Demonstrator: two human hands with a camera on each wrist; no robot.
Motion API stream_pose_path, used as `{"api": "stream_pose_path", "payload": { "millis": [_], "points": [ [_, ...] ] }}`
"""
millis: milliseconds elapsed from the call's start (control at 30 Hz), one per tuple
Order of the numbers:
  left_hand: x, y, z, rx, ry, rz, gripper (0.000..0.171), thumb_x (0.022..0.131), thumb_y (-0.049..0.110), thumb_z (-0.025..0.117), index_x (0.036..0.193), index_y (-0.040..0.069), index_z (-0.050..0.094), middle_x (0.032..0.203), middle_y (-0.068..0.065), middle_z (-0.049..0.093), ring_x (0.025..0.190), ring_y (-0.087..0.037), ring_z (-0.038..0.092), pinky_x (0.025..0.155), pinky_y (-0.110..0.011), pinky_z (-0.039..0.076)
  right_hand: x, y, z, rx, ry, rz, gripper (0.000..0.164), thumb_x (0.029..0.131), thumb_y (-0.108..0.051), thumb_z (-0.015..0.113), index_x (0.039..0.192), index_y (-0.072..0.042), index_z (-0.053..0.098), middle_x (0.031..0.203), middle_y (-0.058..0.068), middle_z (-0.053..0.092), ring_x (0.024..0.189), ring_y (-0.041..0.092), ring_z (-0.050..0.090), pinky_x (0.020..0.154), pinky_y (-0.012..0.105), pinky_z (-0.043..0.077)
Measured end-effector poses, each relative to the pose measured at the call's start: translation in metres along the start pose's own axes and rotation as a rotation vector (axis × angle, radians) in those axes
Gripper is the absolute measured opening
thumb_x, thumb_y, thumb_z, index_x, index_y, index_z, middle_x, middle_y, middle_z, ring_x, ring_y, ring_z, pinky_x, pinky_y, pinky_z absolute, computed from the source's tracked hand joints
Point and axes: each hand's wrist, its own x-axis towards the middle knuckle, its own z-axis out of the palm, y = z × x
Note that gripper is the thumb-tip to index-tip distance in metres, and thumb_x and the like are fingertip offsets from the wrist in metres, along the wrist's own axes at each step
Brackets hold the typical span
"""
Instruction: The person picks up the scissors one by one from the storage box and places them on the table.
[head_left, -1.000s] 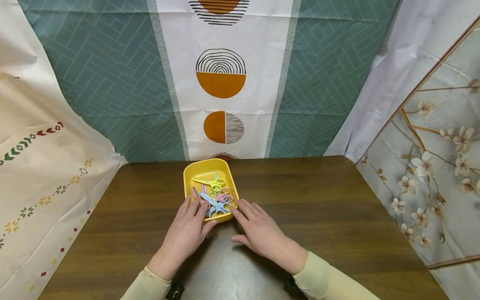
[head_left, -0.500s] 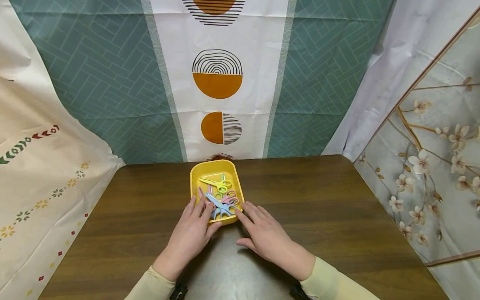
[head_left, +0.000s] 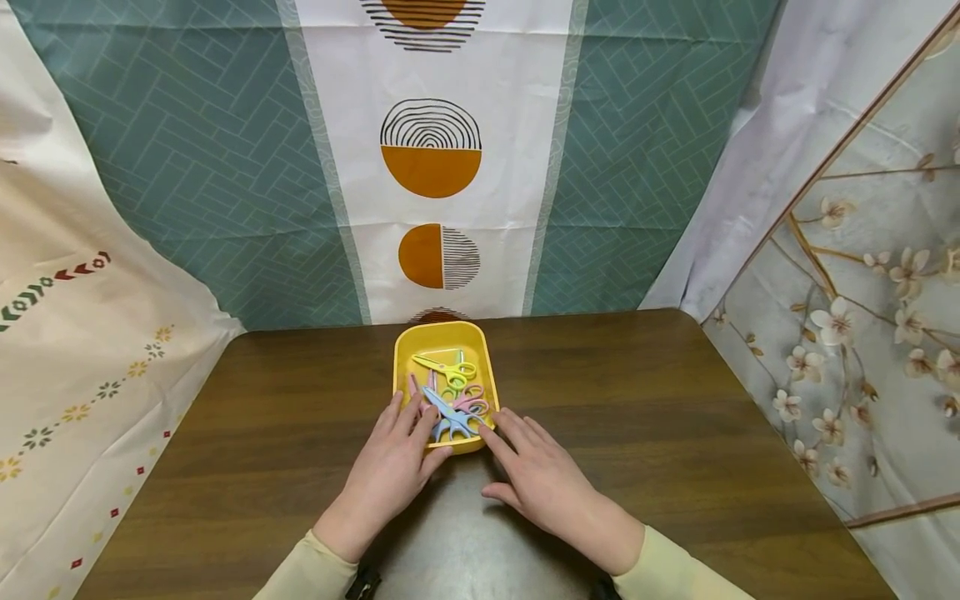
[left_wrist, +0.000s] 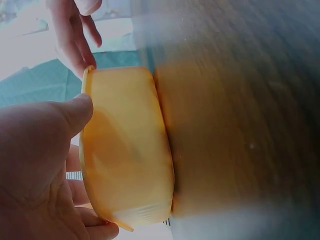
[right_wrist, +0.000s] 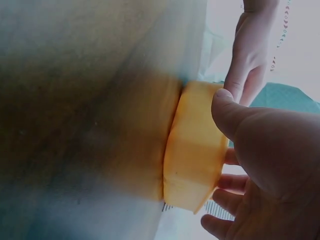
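In the head view a yellow plastic tray (head_left: pixel 402 354) stands on the table, with several children's scissors in it. Yellow scissors (head_left: pixel 447 368) lie toward its far end, blue scissors (head_left: pixel 452 417) nearer the front, pink scissors (head_left: pixel 472 400) beside them; a green pair is partly covered. My left hand (head_left: pixel 390 458) rests over the front left corner, fingers extended across the rim, thumb at the front edge. The right hand (head_left: pixel 543 479) touches the front right corner with straight fingertips, its thumb away from the tray. Both wrist views show the tray's front wall (left_wrist: pixel 125 145) and its base on the tabletop.
The brown wooden table (head_left: pixel 637 400) reaches out on both sides of the tray. A patterned cloth (head_left: pixel 442 167) hangs behind its far edge. Cream fabric (head_left: pixel 90 375) is at the left and a floral cloth (head_left: pixel 862 375) at the right.
The tray with its scissors has slid a little to the right along the table, and both hands have moved with it. The head view has shifted slightly.
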Motion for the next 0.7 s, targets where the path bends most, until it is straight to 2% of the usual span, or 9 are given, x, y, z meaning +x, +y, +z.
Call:
{"api": "stream_pose_path", "payload": {
  "millis": [167,433,700],
  "points": [
    [0.003,0.003,0.000,-0.012,0.003,0.012,0.061,0.100,0.042,0.084,0.141,-0.001,0.069,0.153,-0.035,0.056,0.147,-0.061,0.046,0.123,-0.063,0.039,-0.004,0.000,-0.001,-0.009,0.023,-0.003,0.081,0.097,-0.055,0.083,0.158,-0.007,0.058,0.159,0.018,0.052,0.151,0.033,0.049,0.124,0.055,0.042],
    [0.002,0.008,0.001,-0.039,-0.017,0.025,0.060,0.102,0.042,0.081,0.144,0.001,0.069,0.154,-0.035,0.056,0.146,-0.063,0.047,0.123,-0.064,0.040,-0.011,0.002,-0.003,0.013,0.009,0.006,0.078,0.099,-0.054,0.081,0.158,-0.008,0.059,0.159,0.017,0.052,0.152,0.033,0.048,0.125,0.055,0.040],
    [0.003,0.011,0.001,-0.054,-0.014,0.018,0.060,0.101,0.042,0.082,0.145,0.003,0.069,0.159,-0.037,0.049,0.146,-0.063,0.046,0.121,-0.064,0.041,-0.010,0.007,-0.008,0.040,0.062,-0.007,0.066,0.099,-0.049,0.083,0.150,-0.010,0.067,0.156,0.019,0.058,0.154,0.037,0.048,0.124,0.056,0.041]
  ]
}}
